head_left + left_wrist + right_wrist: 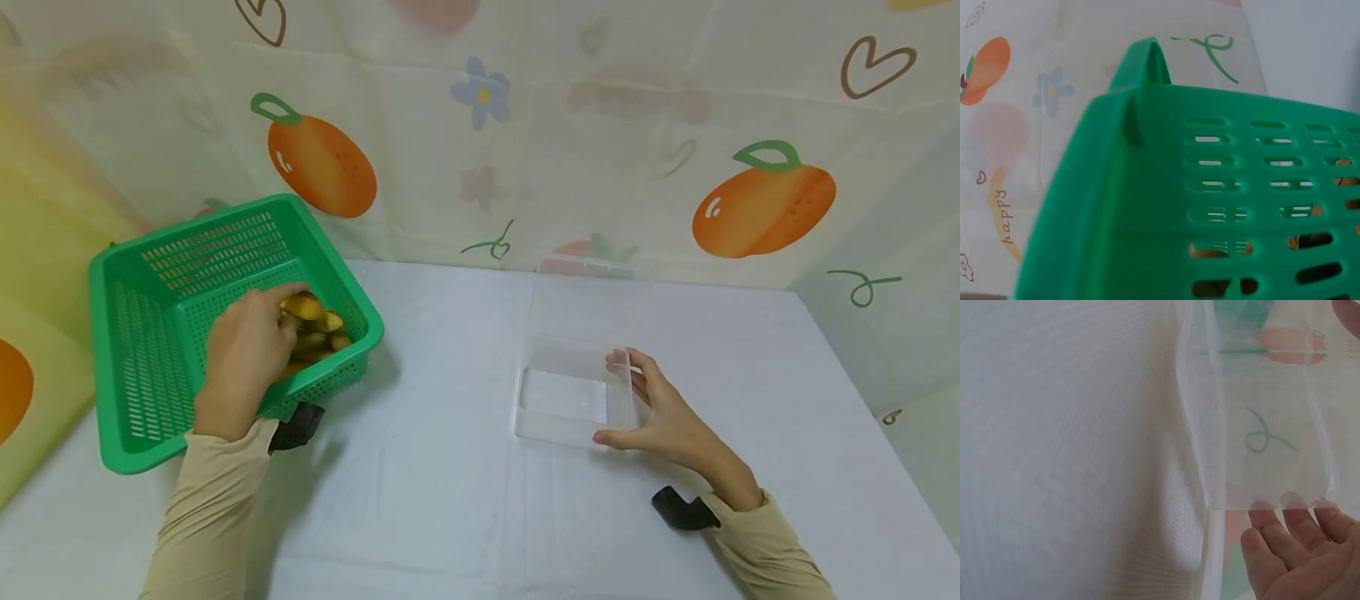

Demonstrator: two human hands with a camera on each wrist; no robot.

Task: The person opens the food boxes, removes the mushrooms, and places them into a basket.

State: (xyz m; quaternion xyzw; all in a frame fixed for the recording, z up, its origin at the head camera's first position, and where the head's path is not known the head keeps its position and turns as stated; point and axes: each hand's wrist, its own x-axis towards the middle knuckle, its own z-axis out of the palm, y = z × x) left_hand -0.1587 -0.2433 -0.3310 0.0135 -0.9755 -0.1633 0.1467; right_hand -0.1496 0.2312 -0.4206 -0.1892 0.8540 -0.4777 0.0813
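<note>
My left hand (247, 354) reaches over the near side of a green plastic basket (106, 367). Its thumb and index finger pinch a shiny yellow-brown piece that looks like fruit (302, 306). Several similar pieces (313, 342) lie below it in the basket's right corner. The left wrist view shows the basket's slotted wall (1160, 187); the hand is out of sight there. My right hand (667, 417) grips the right end of a clear plastic box (555, 427), thumb at the front, fingers at the back. The box sits on the table with its lid (588, 304) raised behind.
A white cloth covers the table (442, 492). Behind it hangs a patterned curtain (600, 125) with printed oranges, hearts and flowers. Black wrist mounts (296, 427) show at both sleeves. At the left, the basket stands close to a yellow part of the curtain (45, 250).
</note>
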